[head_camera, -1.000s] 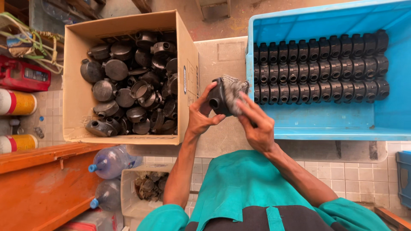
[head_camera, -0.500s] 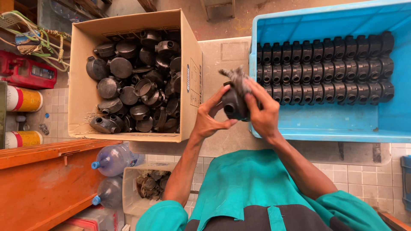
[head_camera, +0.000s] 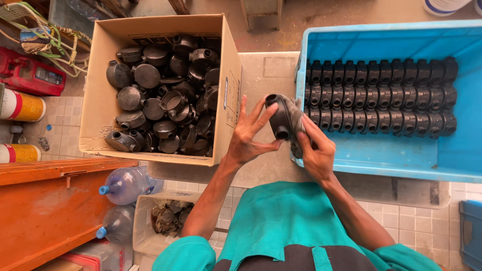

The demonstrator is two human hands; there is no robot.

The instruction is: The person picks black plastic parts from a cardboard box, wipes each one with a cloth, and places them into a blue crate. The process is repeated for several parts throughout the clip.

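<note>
— Between the two boxes, over the grey worktop [head_camera: 261, 75], what do the hands hold?

— Both hands are on one black plastic fitting [head_camera: 279, 119]. It is a round part with short tube openings, and one opening faces down toward the camera. The left hand [head_camera: 248, 135] is at its left side. The thumb and one or two fingertips touch the part, and the other fingers are spread and straight, so this hand is not clenched. The right hand [head_camera: 315, 150] is at the right side and below. Its fingers are bent around a grey rag [head_camera: 296, 120], and the rag is pressed against the fitting.

— Where is the fitting compared with the boxes?

— It is in the air, just beside the left wall of the blue plastic crate [head_camera: 401, 155], and well to the right of the cardboard box [head_camera: 100, 85]. It touches neither of them, as far as I can see.

— What is inside them?

— The cardboard box has many similar black parts [head_camera: 165, 100], lying loose in a heap. In the blue crate the black parts [head_camera: 381, 98] stand in tidy rows, close together, along the far side.

— And around the person?

— At the lower left there are an orange wooden surface [head_camera: 45, 211], two clear plastic bottles with blue caps [head_camera: 125, 183], and a small pale tub [head_camera: 150, 236] with dark things in it. The person wears a green shirt [head_camera: 281, 226].
</note>
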